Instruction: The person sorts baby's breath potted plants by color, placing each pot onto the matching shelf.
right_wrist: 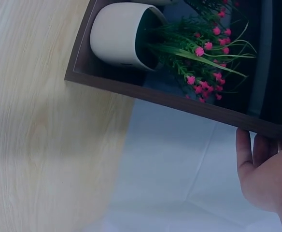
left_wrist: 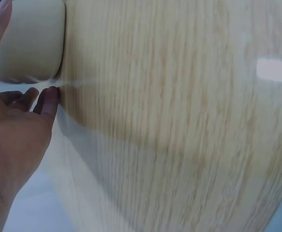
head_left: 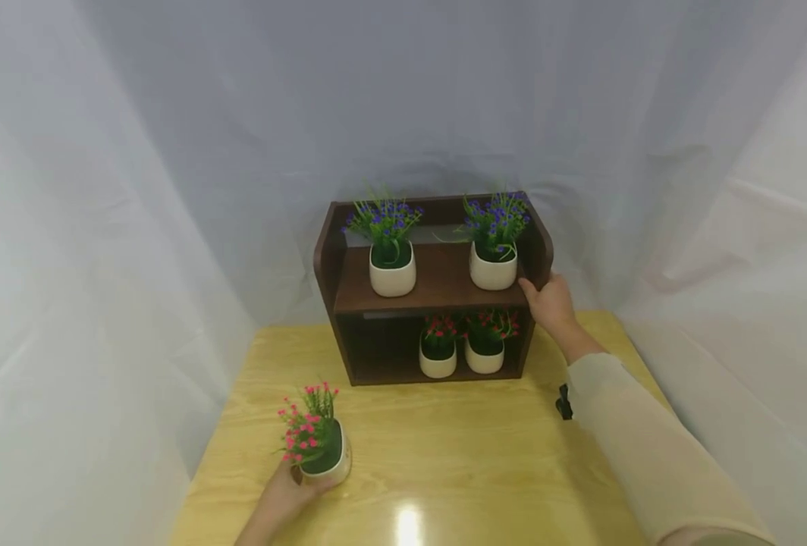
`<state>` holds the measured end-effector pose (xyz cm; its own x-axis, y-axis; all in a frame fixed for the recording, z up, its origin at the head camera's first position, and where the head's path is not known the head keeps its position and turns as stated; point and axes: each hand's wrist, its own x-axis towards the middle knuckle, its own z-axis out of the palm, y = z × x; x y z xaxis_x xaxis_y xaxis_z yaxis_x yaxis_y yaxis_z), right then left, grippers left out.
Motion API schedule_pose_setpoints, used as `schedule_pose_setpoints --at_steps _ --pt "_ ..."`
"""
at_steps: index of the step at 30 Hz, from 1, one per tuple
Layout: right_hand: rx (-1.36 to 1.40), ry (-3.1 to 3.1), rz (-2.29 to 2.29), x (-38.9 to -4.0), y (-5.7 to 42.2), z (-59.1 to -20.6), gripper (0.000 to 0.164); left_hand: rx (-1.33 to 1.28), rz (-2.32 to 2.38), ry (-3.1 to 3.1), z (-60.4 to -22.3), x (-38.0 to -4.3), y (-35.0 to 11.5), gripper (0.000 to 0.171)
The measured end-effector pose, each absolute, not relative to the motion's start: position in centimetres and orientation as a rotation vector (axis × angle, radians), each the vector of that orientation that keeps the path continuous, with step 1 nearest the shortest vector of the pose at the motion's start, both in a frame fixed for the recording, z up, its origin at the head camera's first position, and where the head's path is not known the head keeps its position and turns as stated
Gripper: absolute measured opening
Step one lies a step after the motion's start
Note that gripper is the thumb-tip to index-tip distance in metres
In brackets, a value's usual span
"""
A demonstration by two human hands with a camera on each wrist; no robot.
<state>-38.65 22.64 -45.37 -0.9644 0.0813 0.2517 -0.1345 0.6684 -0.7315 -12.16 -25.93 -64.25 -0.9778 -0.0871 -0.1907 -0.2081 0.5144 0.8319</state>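
Observation:
A potted plant with pink flowers (head_left: 328,462) is at the front left of the table, in a white pot. My left hand (head_left: 286,494) holds this pot from its near left side; in the left wrist view the thumb lies along the pot (left_wrist: 32,38) and the other fingers are near its base. A dark brown two-tier shelf (head_left: 438,306) stands at the back. My right hand (head_left: 552,305) grips its right side panel, thumb at the front edge. In the right wrist view the fingers (right_wrist: 244,147) touch the panel's outer face, partly cut off by the frame.
On the upper tier stand two purple-flowered pots, left (head_left: 393,279) and right (head_left: 494,273). Two red-flowered pots (head_left: 438,364) (head_left: 484,359) sit on the lower tier's right half. A small black object (head_left: 564,402) is beside the right sleeve. White curtains (head_left: 171,152) surround the wooden table (head_left: 444,447).

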Motion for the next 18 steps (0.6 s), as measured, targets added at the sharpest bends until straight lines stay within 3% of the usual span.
schedule_pose_setpoints --at_steps 18 --pt "-0.013 -2.607 1.211 -38.93 22.33 -45.71 0.054 -0.305 1.409 2.71 -64.34 -12.6 -24.95 0.11"
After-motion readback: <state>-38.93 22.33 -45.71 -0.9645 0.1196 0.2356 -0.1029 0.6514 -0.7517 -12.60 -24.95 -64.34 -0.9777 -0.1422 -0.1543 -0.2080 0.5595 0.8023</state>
